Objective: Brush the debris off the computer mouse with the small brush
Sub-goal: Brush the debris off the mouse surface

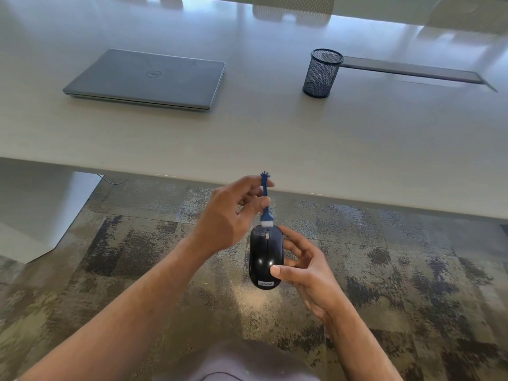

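the left hand (228, 215) pinched the brush (265, 204), bristles touching the mouse (265, 257) front; the right hand (305, 268) gripped the mouse.

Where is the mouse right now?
In the head view, the mouse is held in the right hand, off the table, under the brush.

"Lenovo" in white on the label at the near end of the black mouse (265, 257) I'm holding. Round Dell logo mid-lid on the closed grey laptop (148, 79). Nothing else legible.
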`<state>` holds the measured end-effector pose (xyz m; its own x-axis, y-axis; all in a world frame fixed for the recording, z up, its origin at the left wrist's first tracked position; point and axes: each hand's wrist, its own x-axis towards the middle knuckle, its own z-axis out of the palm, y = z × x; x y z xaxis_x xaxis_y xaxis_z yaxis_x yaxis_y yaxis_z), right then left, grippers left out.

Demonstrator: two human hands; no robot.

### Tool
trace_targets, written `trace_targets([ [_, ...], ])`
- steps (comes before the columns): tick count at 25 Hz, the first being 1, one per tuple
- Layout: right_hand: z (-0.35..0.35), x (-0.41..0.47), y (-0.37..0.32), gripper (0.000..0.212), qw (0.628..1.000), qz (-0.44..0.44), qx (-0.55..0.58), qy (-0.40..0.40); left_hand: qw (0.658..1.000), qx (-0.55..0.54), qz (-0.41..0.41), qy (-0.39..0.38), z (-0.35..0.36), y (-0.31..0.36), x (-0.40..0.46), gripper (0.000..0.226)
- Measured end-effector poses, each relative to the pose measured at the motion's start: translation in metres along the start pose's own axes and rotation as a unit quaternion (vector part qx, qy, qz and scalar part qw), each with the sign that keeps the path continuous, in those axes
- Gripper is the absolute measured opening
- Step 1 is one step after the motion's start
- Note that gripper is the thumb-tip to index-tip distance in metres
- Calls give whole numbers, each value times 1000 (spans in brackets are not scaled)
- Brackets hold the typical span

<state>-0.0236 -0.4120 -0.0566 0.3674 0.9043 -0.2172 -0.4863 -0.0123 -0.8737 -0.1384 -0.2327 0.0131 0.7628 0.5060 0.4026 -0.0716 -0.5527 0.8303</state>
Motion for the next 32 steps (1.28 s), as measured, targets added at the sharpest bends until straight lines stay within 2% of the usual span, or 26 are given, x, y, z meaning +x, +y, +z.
trace_targets([
  [3,1,0,0,81,1000,0,-1,-4,999,19,27,-32,8,-2,-4,31],
  [8,-1,-2,2,80,1000,-6,-3,-1,999,31,-19,-3,-7,-13,-6,31],
  [11,1,-1,2,79,1000,-2,6,-2,1000,17,-14,12,-8,-9,-4,34],
  [15,3,-1,3,83,1000,-1,-1,-2,1000,23,11,-12,3,-8,-5,31],
  [19,-1,-3,2,83,1000,0,2,3,999,53,-11,-6,-3,-14,-7,29],
  [22,-2,-4,2,81,1000,1,5,5,999,33,-22,4,-7,-11,-6,31],
  [26,-1,-1,3,84,1000,1,0,-4,999,22,9,-21,4,-5,-5,32],
  [32,-5,-4,3,82,1000,-1,4,6,999,49,-19,-10,-4,-12,-8,30],
])
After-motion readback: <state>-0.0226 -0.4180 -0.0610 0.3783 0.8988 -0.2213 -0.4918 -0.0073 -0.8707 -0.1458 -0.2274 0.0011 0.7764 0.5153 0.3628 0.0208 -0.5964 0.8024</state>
